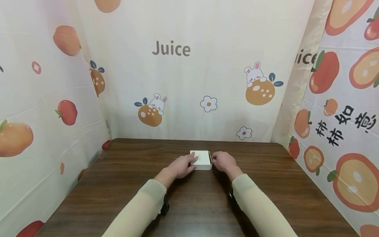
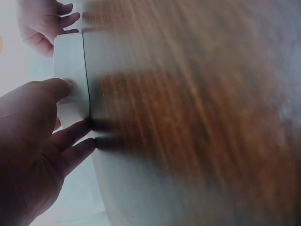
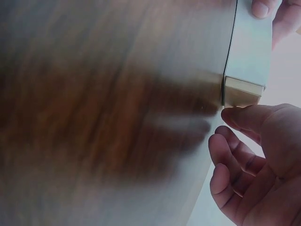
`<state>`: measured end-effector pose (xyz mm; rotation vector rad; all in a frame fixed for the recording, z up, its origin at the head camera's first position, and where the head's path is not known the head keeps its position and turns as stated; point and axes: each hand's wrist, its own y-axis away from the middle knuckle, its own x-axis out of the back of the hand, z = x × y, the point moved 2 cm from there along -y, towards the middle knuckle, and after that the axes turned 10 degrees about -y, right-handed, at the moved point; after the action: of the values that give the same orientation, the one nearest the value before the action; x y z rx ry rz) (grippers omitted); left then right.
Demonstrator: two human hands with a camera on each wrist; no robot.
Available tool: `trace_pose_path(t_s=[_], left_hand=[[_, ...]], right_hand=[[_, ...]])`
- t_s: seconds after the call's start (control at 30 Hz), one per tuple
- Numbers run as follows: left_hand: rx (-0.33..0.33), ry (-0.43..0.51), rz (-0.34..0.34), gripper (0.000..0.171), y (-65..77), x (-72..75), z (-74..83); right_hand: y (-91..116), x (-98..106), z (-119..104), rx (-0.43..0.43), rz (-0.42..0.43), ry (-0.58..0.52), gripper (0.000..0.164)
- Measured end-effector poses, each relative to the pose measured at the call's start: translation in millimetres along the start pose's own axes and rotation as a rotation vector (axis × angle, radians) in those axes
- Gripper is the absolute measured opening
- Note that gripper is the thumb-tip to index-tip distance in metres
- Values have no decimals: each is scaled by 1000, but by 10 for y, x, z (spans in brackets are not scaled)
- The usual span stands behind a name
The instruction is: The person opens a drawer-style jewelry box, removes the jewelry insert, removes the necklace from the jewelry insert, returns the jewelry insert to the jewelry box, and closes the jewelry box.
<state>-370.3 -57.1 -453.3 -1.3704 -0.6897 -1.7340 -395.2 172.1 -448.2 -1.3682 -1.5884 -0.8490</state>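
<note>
A small white cardboard box (image 1: 202,159) lies flat towards the far side of the table, small print on its top. My left hand (image 1: 182,165) grips its left end; in the left wrist view the thumb lies along the near side, two fingertips by the tabletop. At the right end a dark gap shows, and a beige end part (image 3: 242,94) stands slightly out from the white side. My right hand (image 1: 223,160) is at that end, thumb and forefinger pinched together at the beige part, the other fingers curled loosely. The fingertip contact is partly hidden behind the thumb (image 3: 251,115).
The dark brown wooden table (image 1: 189,210) runs back to a cream curtain (image 1: 189,79) printed with fruit and rabbits. More printed curtains hang along the left and right sides. A black band (image 1: 164,205) shows under the left sleeve.
</note>
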Motion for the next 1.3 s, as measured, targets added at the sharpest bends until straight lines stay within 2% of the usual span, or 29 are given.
trace_pose_path(t_s=[0.07, 0.13, 0.17, 0.3, 0.37, 0.57, 0.8, 1.3], left_hand=[[-3, 14, -4, 54, -3, 3, -7], [-21, -7, 14, 54, -60, -93, -97], [-23, -1, 13, 54, -59, -91, -99], [-16, 1, 12, 54, -47, -78, -82], [8, 24, -9, 54, 13, 25, 17], [18, -1, -14, 54, 12, 17, 18], [-17, 3, 6, 54, 1, -18, -27], [13, -4, -12, 54, 26, 14, 22]], right_hand=[[7, 4, 1, 0, 0, -4, 13], [10, 7, 2, 2, 1, -5, 14], [11, 8, 2, 1, 0, -7, 14], [18, 17, 5, -9, -2, -10, 15], [20, 21, 9, -17, -5, -13, 15], [20, 26, 30, -28, -13, -16, 15], [30, 36, 47, -26, -13, -30, 15], [35, 48, 81, -35, -20, -33, 17]])
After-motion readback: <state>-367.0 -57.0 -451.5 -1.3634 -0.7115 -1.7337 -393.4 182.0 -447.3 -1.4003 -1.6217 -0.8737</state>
